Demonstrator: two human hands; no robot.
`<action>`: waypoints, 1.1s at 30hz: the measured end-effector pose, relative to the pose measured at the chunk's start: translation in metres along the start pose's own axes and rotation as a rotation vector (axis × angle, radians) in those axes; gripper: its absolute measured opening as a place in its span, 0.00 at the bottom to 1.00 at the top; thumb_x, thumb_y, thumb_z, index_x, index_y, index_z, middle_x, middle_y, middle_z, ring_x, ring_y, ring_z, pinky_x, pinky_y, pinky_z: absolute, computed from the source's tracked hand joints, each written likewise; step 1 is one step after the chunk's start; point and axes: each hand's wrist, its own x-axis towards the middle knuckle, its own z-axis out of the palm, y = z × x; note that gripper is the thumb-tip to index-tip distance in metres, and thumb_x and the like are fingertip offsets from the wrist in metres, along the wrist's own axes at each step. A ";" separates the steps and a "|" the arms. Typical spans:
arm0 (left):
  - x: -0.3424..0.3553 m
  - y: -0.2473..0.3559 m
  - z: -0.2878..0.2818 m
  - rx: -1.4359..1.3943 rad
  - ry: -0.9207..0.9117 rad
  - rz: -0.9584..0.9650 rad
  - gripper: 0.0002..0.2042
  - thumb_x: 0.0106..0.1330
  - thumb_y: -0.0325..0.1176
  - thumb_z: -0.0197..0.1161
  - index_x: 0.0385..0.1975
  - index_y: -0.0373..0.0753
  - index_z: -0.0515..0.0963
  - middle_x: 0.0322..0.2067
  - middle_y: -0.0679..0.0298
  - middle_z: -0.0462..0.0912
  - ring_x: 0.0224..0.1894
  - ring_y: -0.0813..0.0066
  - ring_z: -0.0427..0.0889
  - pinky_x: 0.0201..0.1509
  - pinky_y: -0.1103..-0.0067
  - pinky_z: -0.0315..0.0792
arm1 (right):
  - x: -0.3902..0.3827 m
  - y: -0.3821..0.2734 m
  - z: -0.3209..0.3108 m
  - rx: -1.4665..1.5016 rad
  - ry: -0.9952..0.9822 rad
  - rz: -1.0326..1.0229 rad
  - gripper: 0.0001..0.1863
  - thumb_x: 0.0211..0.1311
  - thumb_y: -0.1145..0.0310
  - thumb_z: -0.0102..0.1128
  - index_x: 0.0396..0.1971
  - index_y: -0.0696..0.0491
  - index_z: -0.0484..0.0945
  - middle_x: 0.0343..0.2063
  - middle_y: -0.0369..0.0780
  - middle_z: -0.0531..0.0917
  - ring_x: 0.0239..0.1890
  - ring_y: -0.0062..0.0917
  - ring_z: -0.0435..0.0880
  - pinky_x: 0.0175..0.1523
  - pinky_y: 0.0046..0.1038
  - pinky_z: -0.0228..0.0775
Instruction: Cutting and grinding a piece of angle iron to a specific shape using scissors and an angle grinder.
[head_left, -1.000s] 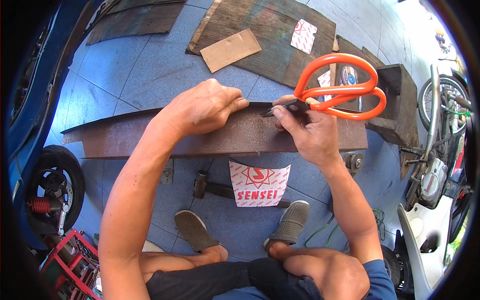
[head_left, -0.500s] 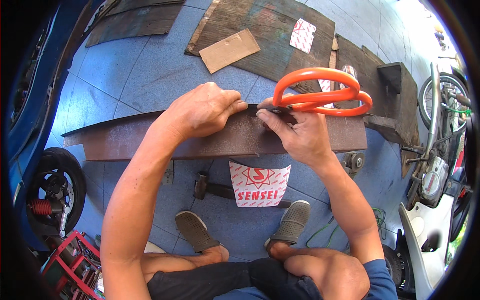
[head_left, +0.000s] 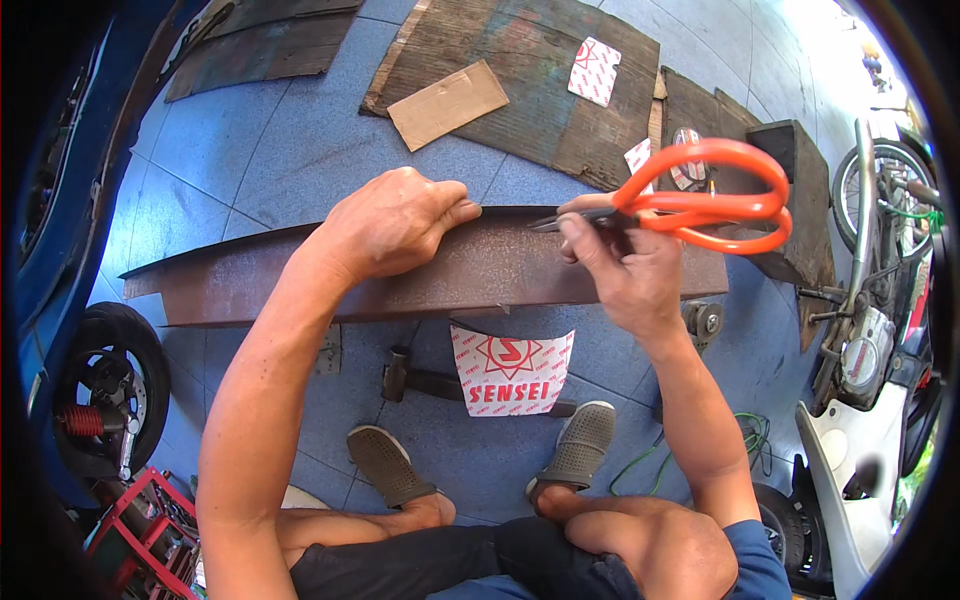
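Hands [head_left: 640, 280] curled round scissors [head_left: 720, 207], perhaps strip [head_left: 508, 209]

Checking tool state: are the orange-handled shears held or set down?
Held: the right hand grips the orange-handled shears, blades pointing left.

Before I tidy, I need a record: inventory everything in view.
Scissors: 1, orange-handled, in right grip
Beam: 1, rusty brown, centre
Hammer: 1, dark, below beam
Printed sheets: 3, white-red, over hammer, beyond beam
Wooden pieces: several, brown, far
Cardboard: 1, tan, far
Round-headed tool: 1, grey, right
Wheels: several, black, sides
Motorbike: 1, white-silver, right
Rack: 1, red, left
Cord: 1, green, right
Clogs: 2, olive, bottom
Left grip: 1, bare, beam's edge
Right grip: 1, bare, scissors
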 end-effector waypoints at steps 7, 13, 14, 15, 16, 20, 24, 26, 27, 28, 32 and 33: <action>-0.005 0.004 0.003 0.029 0.031 0.026 0.15 0.76 0.39 0.59 0.30 0.35 0.76 0.25 0.42 0.80 0.33 0.36 0.80 0.35 0.52 0.70 | -0.013 -0.002 -0.064 0.117 0.371 0.081 0.08 0.72 0.69 0.65 0.40 0.60 0.85 0.23 0.35 0.83 0.24 0.16 0.80 0.32 0.21 0.73; -0.013 0.006 0.004 0.056 -0.006 0.009 0.14 0.75 0.37 0.59 0.29 0.33 0.74 0.24 0.43 0.79 0.31 0.37 0.79 0.34 0.55 0.70 | -0.072 0.003 -0.117 0.042 0.554 0.186 0.09 0.74 0.67 0.62 0.37 0.58 0.81 0.20 0.33 0.78 0.21 0.15 0.76 0.28 0.21 0.67; -0.013 0.007 0.006 0.066 -0.012 0.011 0.14 0.75 0.37 0.59 0.29 0.33 0.73 0.24 0.44 0.78 0.31 0.38 0.79 0.34 0.56 0.70 | -0.085 0.006 -0.120 0.006 0.571 0.209 0.11 0.75 0.65 0.60 0.35 0.57 0.80 0.19 0.32 0.77 0.20 0.15 0.74 0.27 0.21 0.64; -0.014 0.008 0.008 0.065 -0.012 0.027 0.14 0.75 0.37 0.59 0.29 0.33 0.73 0.24 0.44 0.78 0.31 0.38 0.79 0.34 0.56 0.70 | -0.099 0.008 -0.121 -0.002 0.584 0.206 0.11 0.75 0.65 0.60 0.35 0.57 0.80 0.19 0.32 0.77 0.20 0.15 0.74 0.27 0.21 0.64; -0.014 0.009 0.011 0.062 0.000 0.025 0.14 0.75 0.37 0.59 0.29 0.33 0.73 0.24 0.44 0.78 0.31 0.38 0.79 0.34 0.56 0.70 | -0.115 0.012 -0.118 -0.017 0.579 0.268 0.11 0.75 0.65 0.60 0.34 0.56 0.80 0.19 0.32 0.77 0.20 0.14 0.74 0.26 0.21 0.64; -0.019 0.017 0.009 0.112 0.036 0.005 0.13 0.75 0.36 0.59 0.30 0.33 0.73 0.23 0.45 0.78 0.30 0.39 0.79 0.34 0.56 0.70 | -0.186 0.050 -0.088 -0.054 0.538 0.561 0.10 0.74 0.64 0.62 0.34 0.55 0.80 0.19 0.31 0.77 0.19 0.13 0.73 0.24 0.22 0.63; -0.020 0.019 0.011 0.137 0.038 0.003 0.13 0.75 0.36 0.59 0.30 0.34 0.73 0.23 0.45 0.78 0.30 0.39 0.80 0.34 0.56 0.70 | -0.243 0.077 -0.044 0.066 0.349 0.810 0.11 0.73 0.63 0.66 0.35 0.56 0.81 0.20 0.32 0.79 0.21 0.14 0.76 0.24 0.22 0.67; -0.021 0.017 0.013 0.124 0.026 -0.016 0.13 0.76 0.36 0.58 0.29 0.34 0.73 0.24 0.45 0.78 0.30 0.39 0.80 0.34 0.56 0.70 | -0.250 0.080 -0.024 0.187 0.307 0.896 0.13 0.73 0.62 0.66 0.35 0.57 0.81 0.21 0.33 0.81 0.21 0.15 0.78 0.25 0.23 0.69; -0.018 0.018 0.014 0.126 0.023 -0.011 0.13 0.76 0.36 0.58 0.29 0.34 0.73 0.24 0.45 0.78 0.30 0.39 0.80 0.34 0.56 0.70 | -0.252 0.084 -0.017 0.283 0.218 0.956 0.13 0.73 0.62 0.65 0.36 0.59 0.81 0.22 0.35 0.82 0.22 0.16 0.79 0.26 0.24 0.71; -0.017 0.019 0.011 0.143 0.020 -0.026 0.14 0.76 0.37 0.58 0.30 0.35 0.73 0.25 0.46 0.79 0.32 0.40 0.81 0.35 0.55 0.71 | -0.252 0.087 -0.010 0.389 0.116 1.009 0.14 0.74 0.62 0.65 0.37 0.60 0.81 0.23 0.36 0.83 0.22 0.17 0.80 0.26 0.25 0.74; -0.007 0.013 0.005 0.173 0.071 -0.018 0.15 0.76 0.40 0.58 0.29 0.35 0.73 0.26 0.46 0.81 0.34 0.39 0.81 0.36 0.54 0.71 | -0.240 0.093 0.006 0.398 -0.061 1.034 0.15 0.74 0.63 0.63 0.37 0.63 0.81 0.25 0.39 0.84 0.25 0.21 0.85 0.30 0.27 0.80; -0.005 0.012 0.004 0.179 0.071 -0.027 0.15 0.76 0.40 0.58 0.29 0.35 0.73 0.26 0.46 0.81 0.34 0.39 0.81 0.36 0.54 0.71 | -0.239 0.093 0.006 0.402 -0.071 1.032 0.15 0.74 0.63 0.63 0.37 0.63 0.81 0.25 0.39 0.84 0.25 0.21 0.85 0.30 0.27 0.80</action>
